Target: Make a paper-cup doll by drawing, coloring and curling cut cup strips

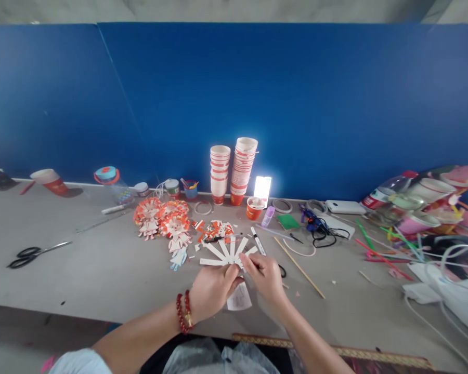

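Note:
Both hands meet over the near middle of the table, pinching a paper cutout (214, 252) whose white strips fan outward like rays. My left hand (212, 291), with red beads at the wrist, grips its lower left side. From the right, my right hand (265, 278) closes on the same cutout with thumb and fingers. Below them lies a small white paper with a faint drawing (239, 297). A marker (258, 241) rests just beyond the right hand. Left of the cutout sit finished-looking paper lion figures (175, 224) with orange manes, and orange-white scraps (220, 230).
Two tall stacks of paper cups (244, 171) stand against the blue partition, beside a lit phone (262, 189). Black scissors (35, 254) lie far left. A wooden stick (299, 267), a blue glue gun (314, 221) and a cluttered heap with a bottle (388, 189) occupy the right.

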The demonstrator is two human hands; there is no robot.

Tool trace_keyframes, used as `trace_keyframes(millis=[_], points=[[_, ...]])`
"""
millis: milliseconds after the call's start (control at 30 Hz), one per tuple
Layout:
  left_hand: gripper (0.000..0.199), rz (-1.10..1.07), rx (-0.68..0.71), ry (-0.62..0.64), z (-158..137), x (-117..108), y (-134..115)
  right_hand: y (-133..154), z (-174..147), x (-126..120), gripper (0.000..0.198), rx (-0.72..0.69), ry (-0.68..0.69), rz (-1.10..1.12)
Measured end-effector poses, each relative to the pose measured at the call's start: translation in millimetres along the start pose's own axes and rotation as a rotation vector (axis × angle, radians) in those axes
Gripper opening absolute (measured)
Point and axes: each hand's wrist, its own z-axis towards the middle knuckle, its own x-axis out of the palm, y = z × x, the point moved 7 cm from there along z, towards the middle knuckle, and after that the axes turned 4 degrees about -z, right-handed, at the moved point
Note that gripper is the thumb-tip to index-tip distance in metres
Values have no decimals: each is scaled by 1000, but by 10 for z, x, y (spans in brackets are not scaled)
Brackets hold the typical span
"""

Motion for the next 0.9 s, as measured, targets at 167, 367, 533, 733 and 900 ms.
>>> trace_keyframes(millis=[167, 367, 533, 733, 900], points=[[27, -507, -138, 73, -27, -28, 58, 100, -4, -61, 49, -62, -69, 11], [44, -1366, -319, 404, -118, 159, 1, 335, -35, -137, 45, -204, -78, 94], [42, -1627, -379, 543, -227, 193, -108, 473, -75, -212, 43, -294, -68, 111], [31, -744, -172, 159, -133, -125, 49, 279, -84, -103, 46, -160, -9, -24], [19, -299, -11, -17, -127, -173, 10, 175, -131, 25, 49, -60, 7, 90]])
